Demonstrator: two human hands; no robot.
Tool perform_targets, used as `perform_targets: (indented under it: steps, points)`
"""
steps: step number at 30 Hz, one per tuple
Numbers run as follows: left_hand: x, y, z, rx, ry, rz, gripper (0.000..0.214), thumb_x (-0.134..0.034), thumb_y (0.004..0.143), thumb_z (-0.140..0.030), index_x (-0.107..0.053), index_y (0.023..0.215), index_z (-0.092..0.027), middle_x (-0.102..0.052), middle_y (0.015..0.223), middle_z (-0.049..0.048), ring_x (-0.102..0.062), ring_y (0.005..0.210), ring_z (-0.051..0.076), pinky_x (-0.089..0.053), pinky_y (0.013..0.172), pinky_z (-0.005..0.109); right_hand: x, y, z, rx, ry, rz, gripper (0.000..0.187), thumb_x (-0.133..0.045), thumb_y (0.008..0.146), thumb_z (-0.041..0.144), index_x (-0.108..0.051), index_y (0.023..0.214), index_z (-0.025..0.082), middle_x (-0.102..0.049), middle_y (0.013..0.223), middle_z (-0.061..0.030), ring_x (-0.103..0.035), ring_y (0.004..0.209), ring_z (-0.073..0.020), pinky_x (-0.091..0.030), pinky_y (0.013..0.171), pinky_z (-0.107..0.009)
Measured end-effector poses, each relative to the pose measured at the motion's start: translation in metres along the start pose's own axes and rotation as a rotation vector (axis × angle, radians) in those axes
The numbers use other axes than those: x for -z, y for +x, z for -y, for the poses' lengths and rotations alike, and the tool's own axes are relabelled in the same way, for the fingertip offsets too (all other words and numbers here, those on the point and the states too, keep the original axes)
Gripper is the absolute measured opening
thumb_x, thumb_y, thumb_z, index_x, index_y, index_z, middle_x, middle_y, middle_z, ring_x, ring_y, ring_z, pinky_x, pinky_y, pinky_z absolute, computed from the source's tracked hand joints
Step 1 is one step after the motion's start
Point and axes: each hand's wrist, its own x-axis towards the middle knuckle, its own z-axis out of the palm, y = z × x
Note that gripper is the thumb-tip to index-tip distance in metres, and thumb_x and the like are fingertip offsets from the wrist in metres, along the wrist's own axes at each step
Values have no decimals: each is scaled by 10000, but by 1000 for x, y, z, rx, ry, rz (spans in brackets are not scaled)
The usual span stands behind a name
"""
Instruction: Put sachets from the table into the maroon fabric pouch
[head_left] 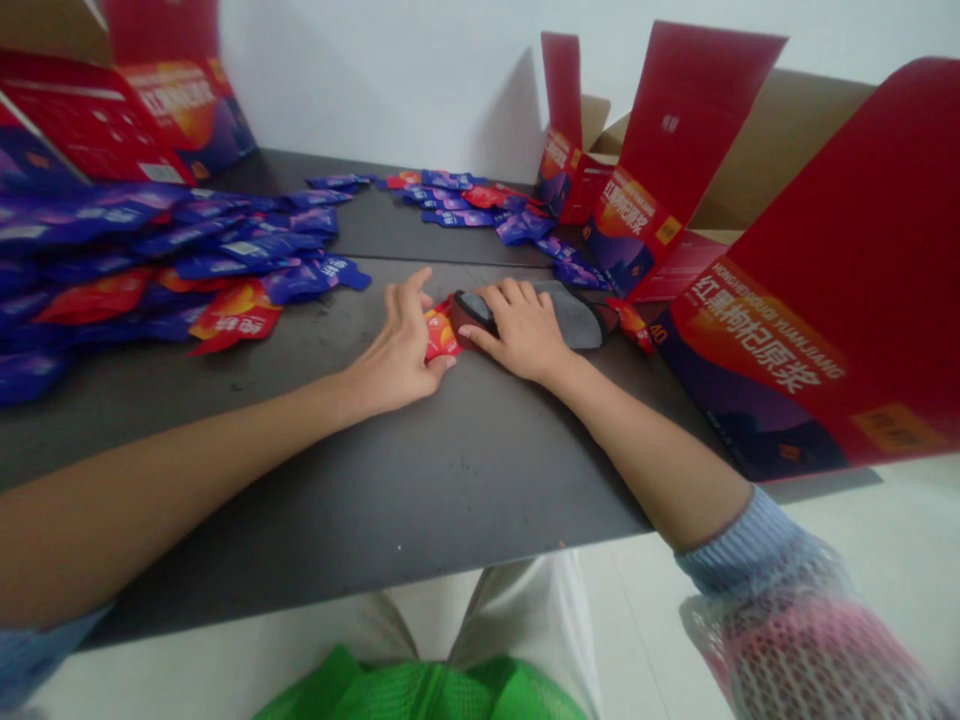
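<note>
My left hand (399, 345) rests on the dark table (420, 490) with its fingers stretched out, fingertips touching a small red sachet (440, 335). My right hand (521, 330) lies curled over the dark end of a grey flat device (581, 318), pressing down on it where the sachet's edge goes under. The sachet sits between the two hands.
A large heap of blue and red sachets (150, 260) covers the left of the table. More sachets (480, 205) lie scattered at the back. Open red cartons (795, 330) stand along the right, another carton (112, 100) at the back left. A green bag (420, 690) sits on my lap.
</note>
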Motion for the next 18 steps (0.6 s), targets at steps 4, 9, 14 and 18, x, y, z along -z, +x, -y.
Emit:
perform_targets:
  steps: [4, 9, 14, 18]
  points:
    - [0, -6, -7, -39, -5, 66, 923, -649, 766, -137, -178, 1559, -113, -362, 1454, 215, -395, 1411, 375, -312, 1204, 583, -7, 8, -14, -201, -58, -62, 547, -465, 994, 581, -593, 1327, 166, -600, 1330, -204, -502, 1219, -367, -404, 949, -494]
    - [-2, -10, -14, 78, 102, -13, 849, -680, 822, -229, -276, 1552, -73, -336, 1501, 254, -416, 1422, 395, -364, 1189, 530, 7, 9, -38, -311, -5, -150, 412, -495, 1005, 451, -611, 1276, 163, -639, 1260, -187, -553, 1164, -337, -440, 923, -471]
    - [7, -1, -9, 184, 212, 65, 670, -686, 857, -499, -579, 1385, -101, -484, 1497, 225, -432, 1414, 414, -351, 1182, 550, 29, 2, -33, -181, 85, -336, 505, -337, 1044, 517, -540, 1388, 209, -620, 1304, -153, -554, 1174, -308, -440, 957, -466]
    - [12, 8, 1, 197, 198, 185, 624, -688, 859, -435, -593, 1427, -193, -498, 1541, 191, -389, 1450, 455, -159, 1187, 724, 22, -11, 6, 147, 153, -119, 605, -326, 1018, 627, -559, 1375, 197, -616, 1339, -153, -538, 1199, -306, -430, 964, -441]
